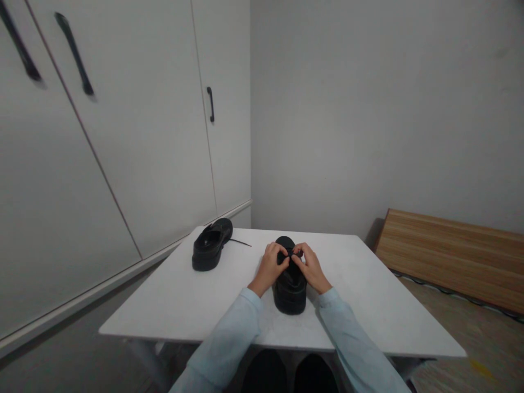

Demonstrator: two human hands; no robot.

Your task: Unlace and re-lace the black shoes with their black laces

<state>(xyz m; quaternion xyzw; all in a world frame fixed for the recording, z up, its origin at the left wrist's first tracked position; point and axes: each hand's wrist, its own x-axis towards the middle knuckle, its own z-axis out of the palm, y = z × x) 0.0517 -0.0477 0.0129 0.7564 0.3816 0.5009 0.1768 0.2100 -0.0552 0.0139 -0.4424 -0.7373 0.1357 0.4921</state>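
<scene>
A black shoe stands on the white table in front of me, its toe pointing away. My left hand is at the shoe's upper front from the left, thumb and fingers bent together in a pinch. From the right, my right hand pinches at the same spot, close to the left fingertips. What the fingertips hold is too small and dark to make out. Another black shoe rests at the table's back left, with a dark lace reaching out to its right.
The white table spans the area before me. White cabinets with dark handles stand at the left. A wood-grained board leans by the grey wall at the right. My knees show below the table's front edge.
</scene>
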